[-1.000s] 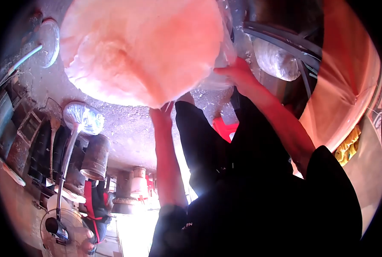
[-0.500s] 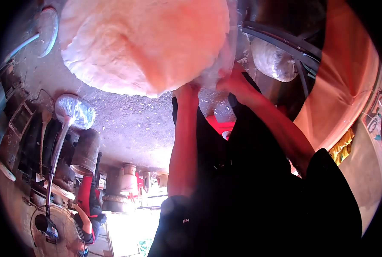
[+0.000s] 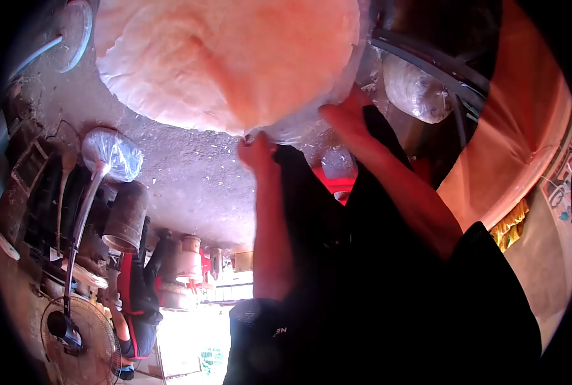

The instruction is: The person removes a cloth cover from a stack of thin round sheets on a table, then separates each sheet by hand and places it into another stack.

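A large, pale, round mass (image 3: pixel 228 64) with a creased surface fills the top of the view; its material is unclear. Clear film (image 3: pixel 298 122) shows along its lower right edge. My left hand (image 3: pixel 257 153) is closed in a pinch at the mass's lower tip, and what lies between the fingers is too small to make out. Beside the film on the right, my right hand (image 3: pixel 347 115) has its thumb apart from its fingers and holds nothing visible. My dark-clothed legs are between the forearms.
A plastic-wrapped fan head (image 3: pixel 112 154), a metal cylinder (image 3: pixel 125 218) and a standing fan (image 3: pixel 80 340) are at left. Another person (image 3: pixel 138 301) is at lower left. A wrapped bundle (image 3: pixel 417 90) and orange sheeting (image 3: pixel 517 128) are at right. White bits litter the floor (image 3: pixel 189 173).
My left hand has shifted left and slightly down, to the tip of the mass. My right hand has opened beside the film. The pale mass sits slightly higher and farther right.
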Motion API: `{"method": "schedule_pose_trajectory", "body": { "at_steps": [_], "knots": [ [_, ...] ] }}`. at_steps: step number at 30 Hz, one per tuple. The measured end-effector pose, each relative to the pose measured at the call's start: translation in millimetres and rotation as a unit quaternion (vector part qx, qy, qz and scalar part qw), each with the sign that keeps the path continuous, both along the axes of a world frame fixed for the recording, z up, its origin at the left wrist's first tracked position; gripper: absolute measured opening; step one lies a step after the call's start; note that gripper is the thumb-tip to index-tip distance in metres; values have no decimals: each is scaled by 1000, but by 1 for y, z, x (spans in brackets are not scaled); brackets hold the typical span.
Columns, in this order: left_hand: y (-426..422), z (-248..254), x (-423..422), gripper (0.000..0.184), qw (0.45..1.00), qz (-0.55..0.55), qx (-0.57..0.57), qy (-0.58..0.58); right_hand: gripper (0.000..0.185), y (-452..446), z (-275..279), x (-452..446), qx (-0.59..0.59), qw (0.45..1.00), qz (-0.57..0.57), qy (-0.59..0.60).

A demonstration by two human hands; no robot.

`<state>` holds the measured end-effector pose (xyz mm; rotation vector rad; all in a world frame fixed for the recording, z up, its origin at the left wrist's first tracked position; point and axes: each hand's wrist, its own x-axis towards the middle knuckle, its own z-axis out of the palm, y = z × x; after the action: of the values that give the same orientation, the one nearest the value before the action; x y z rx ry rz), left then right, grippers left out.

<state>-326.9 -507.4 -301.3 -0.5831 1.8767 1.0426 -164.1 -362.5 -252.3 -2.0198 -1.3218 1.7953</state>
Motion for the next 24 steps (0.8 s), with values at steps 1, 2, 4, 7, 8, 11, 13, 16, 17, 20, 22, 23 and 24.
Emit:
{"method": "schedule_pose_trajectory", "body": {
  "at_steps": [1,2,4,7,8,11,13,16,17,20,22,23,24],
  "knots": [
    [3,-8,-22,42,999,-39,-11,16,58,17,12,8,14,994,96,-43],
    [8,-17,-33,28,994,-10,-32,104,57,27,1,13,25,982,55,-181],
    [20,-17,-65,11,978,-98,-78,169,54,62,-36,30,107,951,-1,-290],
    [24,-13,-93,11,972,-119,-95,180,51,123,-30,23,263,901,40,-343],
    [12,-27,-104,12,985,-88,-43,141,51,136,-28,21,269,901,39,-339],
    [-11,-44,-128,20,990,70,122,8,54,164,-10,11,164,949,148,-226],
    [-7,-26,-132,32,950,192,228,-91,45,158,-26,28,85,996,-1,18],
    [17,8,-141,35,911,213,324,-141,33,169,-10,25,-54,937,-197,285],
    [15,3,-150,33,917,182,325,-141,29,173,-2,21,-100,914,-251,303],
    [23,-20,-161,31,963,125,236,-37,26,201,-32,28,-55,972,-152,171],
    [23,-30,-181,38,955,-213,-49,202,23,225,-16,5,71,992,48,-95],
    [25,-30,-193,39,893,-308,-137,298,20,235,-11,-4,186,885,236,-356],
    [34,-19,-201,39,805,-395,-223,384,20,241,-16,-4,188,885,236,-354]
  ]
}}
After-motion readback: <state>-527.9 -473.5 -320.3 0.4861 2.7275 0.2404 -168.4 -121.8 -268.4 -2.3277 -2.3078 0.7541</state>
